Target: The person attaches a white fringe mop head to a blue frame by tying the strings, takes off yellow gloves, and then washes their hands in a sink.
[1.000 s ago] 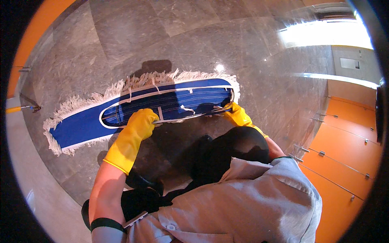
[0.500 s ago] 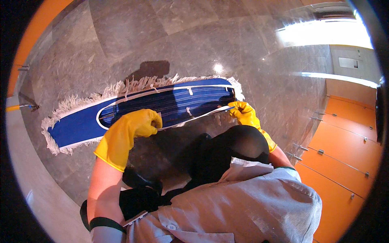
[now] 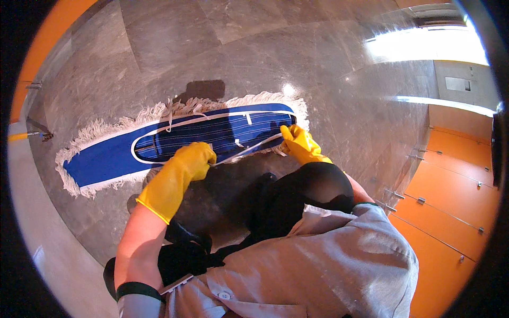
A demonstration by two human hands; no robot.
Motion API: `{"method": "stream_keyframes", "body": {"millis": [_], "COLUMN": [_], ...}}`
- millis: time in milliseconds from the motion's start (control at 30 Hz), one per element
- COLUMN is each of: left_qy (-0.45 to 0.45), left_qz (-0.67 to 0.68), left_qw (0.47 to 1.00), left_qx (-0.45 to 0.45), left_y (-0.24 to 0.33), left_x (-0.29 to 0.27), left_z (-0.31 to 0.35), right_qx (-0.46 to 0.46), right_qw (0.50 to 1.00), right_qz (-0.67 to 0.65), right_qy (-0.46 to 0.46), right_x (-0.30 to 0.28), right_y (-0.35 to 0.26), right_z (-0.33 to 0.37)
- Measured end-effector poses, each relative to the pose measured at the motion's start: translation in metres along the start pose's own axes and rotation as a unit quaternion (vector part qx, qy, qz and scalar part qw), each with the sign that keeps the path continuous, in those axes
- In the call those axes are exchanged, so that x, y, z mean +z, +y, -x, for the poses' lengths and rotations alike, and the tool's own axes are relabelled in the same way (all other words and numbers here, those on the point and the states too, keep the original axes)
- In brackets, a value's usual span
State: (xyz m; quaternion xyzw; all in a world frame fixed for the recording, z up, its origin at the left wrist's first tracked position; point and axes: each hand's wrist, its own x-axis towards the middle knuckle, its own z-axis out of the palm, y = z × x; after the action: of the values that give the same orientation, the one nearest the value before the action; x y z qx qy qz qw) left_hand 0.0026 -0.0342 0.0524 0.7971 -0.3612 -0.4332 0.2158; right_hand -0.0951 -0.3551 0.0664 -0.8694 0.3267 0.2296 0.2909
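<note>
On the floor in front of me lies a long dust mop cover (image 3: 106, 161), blue on this side with a shaggy white yarn fringe all around. White binding edges its long oval opening, and darker blue striped cloth shows inside. My left hand (image 3: 185, 172), in a yellow rubber glove, is closed on the near edge of the opening around the middle. Toward the right end my gloved right hand (image 3: 303, 144) pinches the same white-bound edge. Between the hands that edge is drawn taut and slightly lifted. The fingertips of the left hand are partly hidden.
Grey floor tiles (image 3: 254, 58) surround the mop cover. Orange cubicle doors (image 3: 445, 183) with metal fittings run along the right. A yellow handle end (image 3: 20, 136) shows at the far left by the pale wall. My knee in black (image 3: 323, 185) is just below my right hand.
My right hand has shifted left and slightly away from me, drawing the right end of the cover left. My left hand has moved a little right, still gripping the edge.
</note>
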Motion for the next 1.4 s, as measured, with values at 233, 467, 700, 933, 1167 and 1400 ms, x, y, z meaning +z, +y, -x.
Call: {"method": "stream_keyframes", "body": {"millis": [233, 467, 700, 933, 1167, 1400], "left_qy": [-0.012, -0.076, -0.069, -0.067, -0.073, -0.071], "left_qz": [0.025, -0.067, -0.069, -0.088, -0.069, -0.078], "left_qw": [0.998, 0.994, 0.995, 0.993, 0.994, 0.993], "left_qx": [-0.054, -0.049, -0.037, -0.041, -0.043, -0.058], "left_y": [0.006, 0.025, 0.024, 0.032, 0.023, 0.025], "left_x": [0.007, 0.002, 0.0, -0.004, 0.012, 0.008], "left_z": [0.006, 0.009, 0.013, 0.01, 0.013, 0.013], "right_qx": [-0.027, -0.076, 0.135, 0.006, -0.15, -0.147], "right_qw": [0.961, 0.966, 0.809, 0.835, 0.928, 0.982], "right_qz": [0.068, 0.068, -0.438, -0.504, 0.34, 0.077], "right_qy": [-0.267, -0.236, -0.367, -0.22, 0.004, -0.085], "right_x": [-0.027, 0.009, 0.008, -0.074, -0.032, -0.042], "right_y": [-0.007, 0.032, 0.025, 0.033, -0.018, 0.014], "right_z": [-0.017, -0.015, -0.024, -0.065, -0.062, -0.125]}}
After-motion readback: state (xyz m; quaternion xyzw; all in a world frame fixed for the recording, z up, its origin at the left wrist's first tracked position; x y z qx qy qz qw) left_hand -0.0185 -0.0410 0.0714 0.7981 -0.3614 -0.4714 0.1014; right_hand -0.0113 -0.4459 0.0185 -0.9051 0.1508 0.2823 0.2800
